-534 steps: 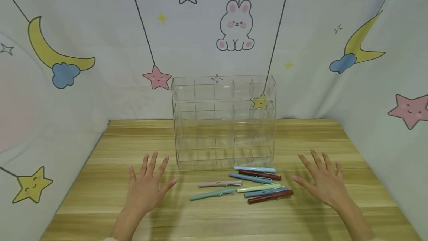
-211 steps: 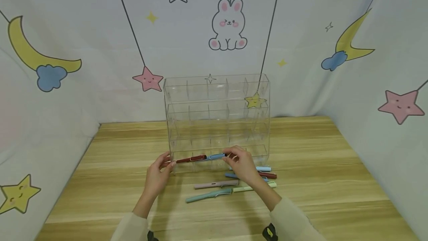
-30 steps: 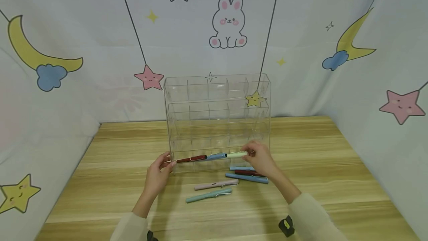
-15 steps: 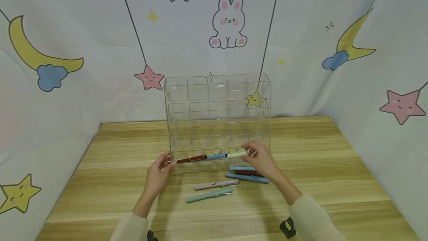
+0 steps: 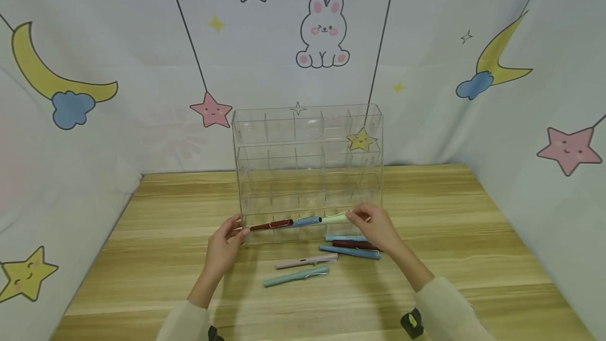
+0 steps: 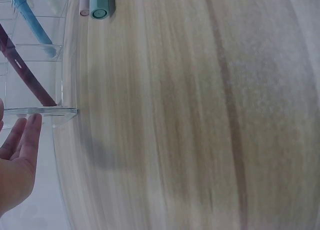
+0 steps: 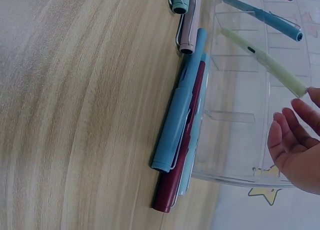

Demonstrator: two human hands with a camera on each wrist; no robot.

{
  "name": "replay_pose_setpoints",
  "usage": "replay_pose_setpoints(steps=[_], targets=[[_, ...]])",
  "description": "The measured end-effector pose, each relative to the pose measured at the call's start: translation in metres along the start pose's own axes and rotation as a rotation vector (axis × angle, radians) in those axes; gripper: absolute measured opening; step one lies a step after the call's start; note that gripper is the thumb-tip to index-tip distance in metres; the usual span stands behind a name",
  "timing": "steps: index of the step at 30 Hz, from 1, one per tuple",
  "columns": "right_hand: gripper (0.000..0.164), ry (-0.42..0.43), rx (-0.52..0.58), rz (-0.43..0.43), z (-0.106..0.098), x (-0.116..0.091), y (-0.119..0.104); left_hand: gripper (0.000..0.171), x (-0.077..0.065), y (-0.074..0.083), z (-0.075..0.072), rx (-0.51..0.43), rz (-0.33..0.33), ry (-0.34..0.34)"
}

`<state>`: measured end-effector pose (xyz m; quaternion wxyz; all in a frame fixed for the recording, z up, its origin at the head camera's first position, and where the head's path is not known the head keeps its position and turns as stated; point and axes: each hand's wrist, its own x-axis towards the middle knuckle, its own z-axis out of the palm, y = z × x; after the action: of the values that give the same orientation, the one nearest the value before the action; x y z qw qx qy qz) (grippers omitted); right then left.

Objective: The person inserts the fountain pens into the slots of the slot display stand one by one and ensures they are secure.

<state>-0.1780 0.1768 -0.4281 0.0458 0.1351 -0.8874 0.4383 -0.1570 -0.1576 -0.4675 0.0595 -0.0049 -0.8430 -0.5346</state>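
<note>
A clear acrylic organizer [image 5: 310, 159] with divided tiers stands upright on the table. My left hand [image 5: 224, 243] holds its lower left side wall, fingertips [image 6: 32, 122] against the outer face. Across the bottom tier lie a dark red pen [image 5: 272, 224], a blue pen [image 5: 306, 221] and a light green pen [image 5: 334, 218], one in each neighbouring compartment from the left, slanting with capped ends up. My right hand [image 5: 376, 228] pinches the capped end of the light green pen [image 7: 275, 67] between thumb and fingertips; its other end rests inside the organizer.
On the wooden table [image 5: 189, 288], before the organizer, lie a pink pen [image 5: 303, 261] and a teal pen [image 5: 295, 276]. Right of them, a blue pen [image 7: 172, 125], a dark red pen [image 7: 172, 185] and a pale blue pen [image 7: 192, 155] lie close together. A patterned curtain [image 5: 265, 57] hangs behind.
The light green pen has moved from the table into the organizer's third bottom compartment. Over the last half second, my right hand shifts slightly right along its capped end; the left stays put.
</note>
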Motion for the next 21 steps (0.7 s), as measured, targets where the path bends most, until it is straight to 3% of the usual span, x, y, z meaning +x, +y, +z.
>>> replay_pose_setpoints(steps=[21], targets=[[0.014,-0.044,0.035,-0.057,-0.0007,-0.0034,-0.0008,0.043,0.0002,-0.0005,0.0002,-0.010,-0.001,0.007]])
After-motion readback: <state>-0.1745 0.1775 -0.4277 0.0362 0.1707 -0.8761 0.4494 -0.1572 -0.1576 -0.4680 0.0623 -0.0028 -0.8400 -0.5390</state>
